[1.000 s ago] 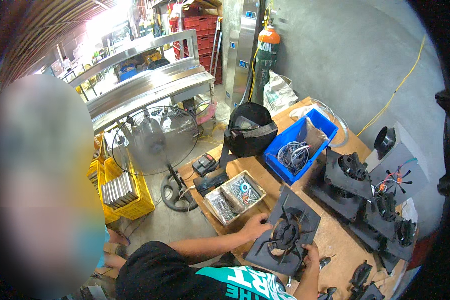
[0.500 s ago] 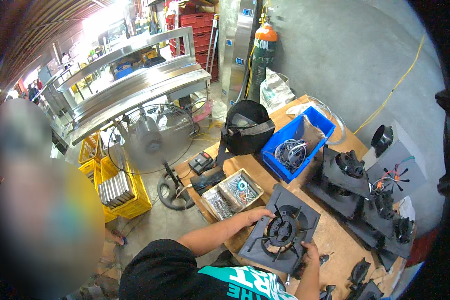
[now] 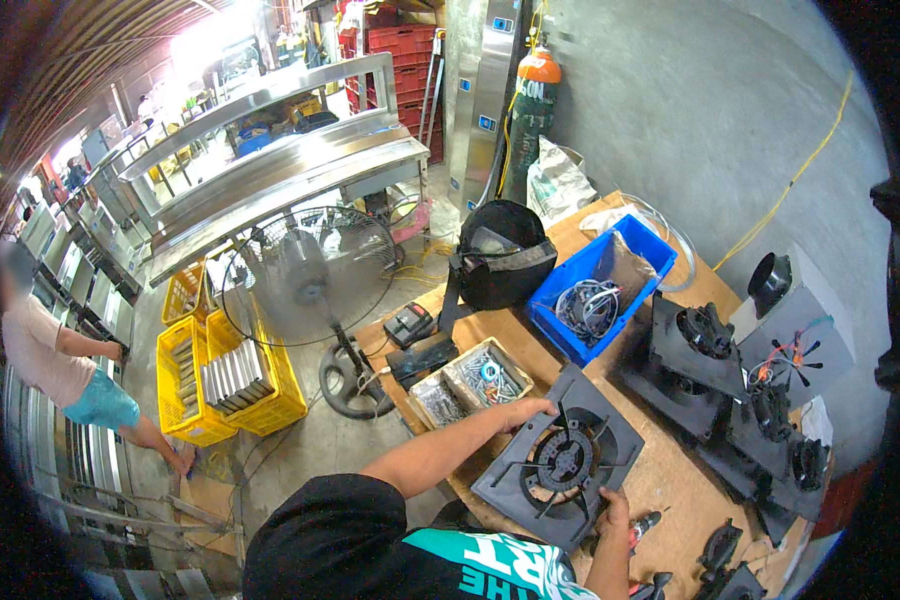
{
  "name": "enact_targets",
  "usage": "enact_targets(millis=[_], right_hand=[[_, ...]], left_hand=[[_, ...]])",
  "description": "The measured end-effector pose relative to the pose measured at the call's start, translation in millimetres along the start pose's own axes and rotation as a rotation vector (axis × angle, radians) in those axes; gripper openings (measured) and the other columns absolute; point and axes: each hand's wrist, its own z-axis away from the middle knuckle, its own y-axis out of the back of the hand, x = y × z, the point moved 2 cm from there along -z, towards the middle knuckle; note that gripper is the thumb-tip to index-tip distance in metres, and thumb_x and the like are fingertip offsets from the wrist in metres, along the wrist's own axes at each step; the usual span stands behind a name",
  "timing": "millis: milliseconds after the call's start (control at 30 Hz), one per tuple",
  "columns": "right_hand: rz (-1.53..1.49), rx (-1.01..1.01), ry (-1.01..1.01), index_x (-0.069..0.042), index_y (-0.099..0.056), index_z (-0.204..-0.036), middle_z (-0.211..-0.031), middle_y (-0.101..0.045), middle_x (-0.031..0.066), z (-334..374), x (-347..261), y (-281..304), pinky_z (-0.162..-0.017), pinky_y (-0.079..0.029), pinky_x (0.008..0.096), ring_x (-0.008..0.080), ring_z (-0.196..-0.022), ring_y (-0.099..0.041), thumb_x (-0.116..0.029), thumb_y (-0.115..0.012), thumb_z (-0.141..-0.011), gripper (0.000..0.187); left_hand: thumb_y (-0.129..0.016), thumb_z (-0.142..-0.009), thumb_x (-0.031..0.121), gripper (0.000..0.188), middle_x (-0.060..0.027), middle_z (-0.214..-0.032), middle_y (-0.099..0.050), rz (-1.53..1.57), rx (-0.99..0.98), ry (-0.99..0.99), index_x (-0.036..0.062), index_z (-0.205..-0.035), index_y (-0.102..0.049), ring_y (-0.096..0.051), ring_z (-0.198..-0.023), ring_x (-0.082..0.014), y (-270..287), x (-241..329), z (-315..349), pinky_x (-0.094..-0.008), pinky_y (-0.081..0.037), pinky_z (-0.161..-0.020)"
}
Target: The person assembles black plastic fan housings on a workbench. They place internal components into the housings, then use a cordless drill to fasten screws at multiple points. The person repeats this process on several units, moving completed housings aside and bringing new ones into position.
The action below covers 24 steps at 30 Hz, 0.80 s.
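Note:
A dark grey square gas burner plate [image 3: 562,458], with a round burner head and pot-support arms in its middle, is held tilted over the near edge of the wooden table [image 3: 685,485]. My left hand [image 3: 530,410] grips its upper left edge, fingers partly behind the plate. On the lower right edge, my right hand [image 3: 613,508] is closed with the thumb over the top. A red and black tool resembling a power drill [image 3: 645,526] lies just right of that hand. Beside my left forearm stands a divided box of bolts and small metal parts [image 3: 515,368].
Further back are a blue bin [image 3: 562,336] with wires, a black bag [image 3: 505,262] and black power-tool pieces. Several more burner plates [image 3: 670,400] are stacked at the right, by a grey metal box [image 3: 800,345]. A fan [image 3: 310,270], yellow crates [image 3: 290,385] and another person [image 3: 50,350] are left.
The burner plate has turned slightly in my hands, and both still grip it. The other person at the left has moved farther away, uncovering the crates. The view has shifted a little.

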Motion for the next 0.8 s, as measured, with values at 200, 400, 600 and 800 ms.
enact_targets(millis=[200,400,600,800], right_hand=[[-0.022,0.074,-0.038,-0.004,-0.053,-0.124,-0.113,-0.062,0.0111,-3,2,1,-0.095,-0.045,0.0453,0.0294,-0.1,-0.059,0.0,-0.061,-0.075,0.05],[-0.081,-0.006,0.029,-0.005,-0.053,-0.125,-0.112,-0.061,0.011,7,-2,-13,-0.095,-0.045,0.0458,0.03,-0.102,-0.058,-0.005,-0.06,-0.077,0.048],[-0.217,0.29,-0.402,-0.008,-0.054,-0.126,-0.117,-0.062,0.0094,4,-19,-23,-0.098,-0.045,0.0476,0.0297,-0.107,-0.06,-0.01,-0.06,-0.081,0.046],[-0.116,-0.064,0.0,-0.009,-0.05,-0.131,-0.12,-0.062,0.0076,17,4,-9,-0.1,-0.045,0.0457,0.0284,-0.11,-0.059,-0.009,-0.061,-0.082,0.05]], left_hand=[[-0.059,-0.08,0.046,0.047,-0.0088,-0.093,-0.068,0.057,0.014,-0.002,0.0089,-0.108,-0.065,-0.063,-0.067,-0.0223,11,-10,-19,-0.0391,-0.055,-0.059],[-0.06,-0.079,0.043,0.041,-0.0091,-0.084,-0.066,0.013,0.015,-0.078,0.0089,-0.1,-0.066,-0.063,-0.066,-0.0228,13,3,-26,-0.0412,-0.054,-0.059],[-0.061,-0.076,0.043,0.039,-0.0078,-0.08,-0.066,-0.011,0.025,-0.136,0.0095,-0.095,-0.066,-0.062,-0.062,-0.0214,3,13,-10,-0.039,-0.052,-0.058],[-0.061,-0.077,0.041,0.037,-0.006,-0.082,-0.068,0.062,-0.006,-0.122,0.01,-0.095,-0.067,-0.063,-0.066,-0.0191,-4,6,-9,-0.0371,-0.053,-0.067]])
